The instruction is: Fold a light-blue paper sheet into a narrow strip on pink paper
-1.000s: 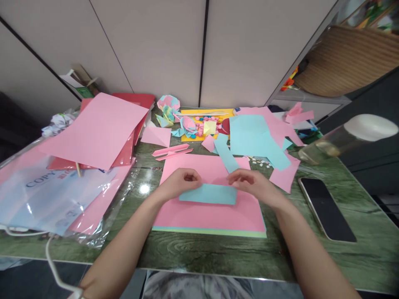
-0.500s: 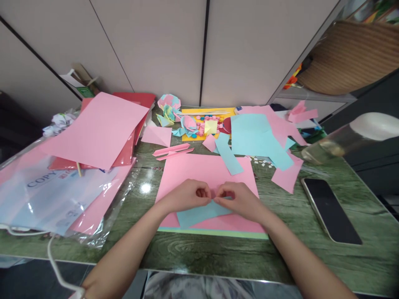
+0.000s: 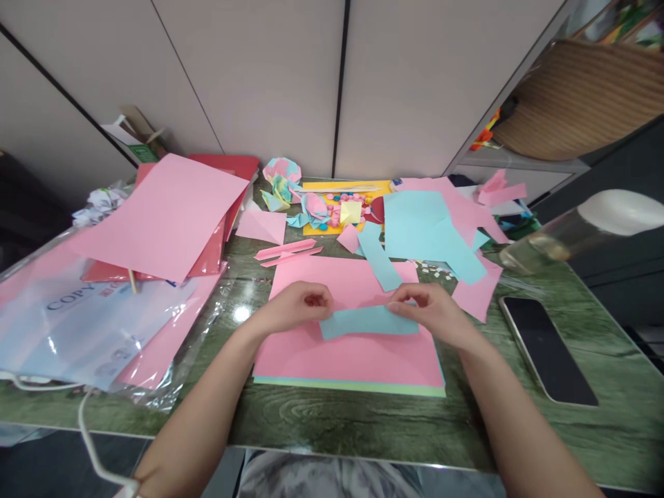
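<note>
A light blue paper strip (image 3: 369, 322) lies folded over a stack of pink paper (image 3: 347, 356) on the green table. My left hand (image 3: 293, 308) has its fingers curled, pinching the strip's left end. My right hand (image 3: 433, 312) pinches the strip's upper right edge between thumb and fingers. Both hands rest just above the pink sheet, with the strip stretched between them.
A black phone (image 3: 544, 346) lies to the right. A glass jar with a white lid (image 3: 581, 232) stands at the far right. Blue and pink paper scraps (image 3: 430, 235) and small folded pieces (image 3: 311, 207) litter the back. A large pink sheet (image 3: 160, 218) and plastic wrap (image 3: 77, 325) sit left.
The hands, which had come together at the strip's middle, have moved apart again toward its ends. The blue strip has shifted up and right and lies flatter.
</note>
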{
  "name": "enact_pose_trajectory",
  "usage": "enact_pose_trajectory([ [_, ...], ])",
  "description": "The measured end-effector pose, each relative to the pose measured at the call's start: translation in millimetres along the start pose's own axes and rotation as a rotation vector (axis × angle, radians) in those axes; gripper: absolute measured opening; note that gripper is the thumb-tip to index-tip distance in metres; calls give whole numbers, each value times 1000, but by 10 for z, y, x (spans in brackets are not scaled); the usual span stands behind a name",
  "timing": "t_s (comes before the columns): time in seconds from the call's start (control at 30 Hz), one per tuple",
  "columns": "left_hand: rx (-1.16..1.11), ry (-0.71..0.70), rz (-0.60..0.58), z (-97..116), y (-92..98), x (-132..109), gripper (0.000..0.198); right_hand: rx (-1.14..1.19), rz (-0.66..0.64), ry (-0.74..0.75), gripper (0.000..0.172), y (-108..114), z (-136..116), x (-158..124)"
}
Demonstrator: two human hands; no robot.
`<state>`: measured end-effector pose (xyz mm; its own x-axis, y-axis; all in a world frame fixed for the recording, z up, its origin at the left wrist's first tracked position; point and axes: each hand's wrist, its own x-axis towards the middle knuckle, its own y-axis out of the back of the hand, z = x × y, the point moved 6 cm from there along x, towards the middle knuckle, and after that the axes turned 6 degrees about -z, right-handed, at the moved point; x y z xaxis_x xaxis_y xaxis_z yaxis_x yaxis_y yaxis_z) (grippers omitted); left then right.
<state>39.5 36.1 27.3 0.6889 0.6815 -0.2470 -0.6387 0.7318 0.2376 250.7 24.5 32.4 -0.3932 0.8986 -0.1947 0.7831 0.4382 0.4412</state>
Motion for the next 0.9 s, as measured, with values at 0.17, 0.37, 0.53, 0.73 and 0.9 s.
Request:
enact_pose_trajectory([
  [0.17,-31,21,42,-26,152,-55,5,31,47,-5,24,176,84,-22],
  [0.37,-92,-17,253,-29,343,-93,7,156,45,-36,23,238,133,-32],
  [0.53,-149,13,74,24,-104,20,27,96,-155,9,20,-165,-57,7],
  [0.73,-169,23,121,-9,-279,58,19,244,21,-3,19,-215,-79,22],
  [0.9,-171,30,318,-71,-179,59,22,441,305,-71,30,-90,143,19],
])
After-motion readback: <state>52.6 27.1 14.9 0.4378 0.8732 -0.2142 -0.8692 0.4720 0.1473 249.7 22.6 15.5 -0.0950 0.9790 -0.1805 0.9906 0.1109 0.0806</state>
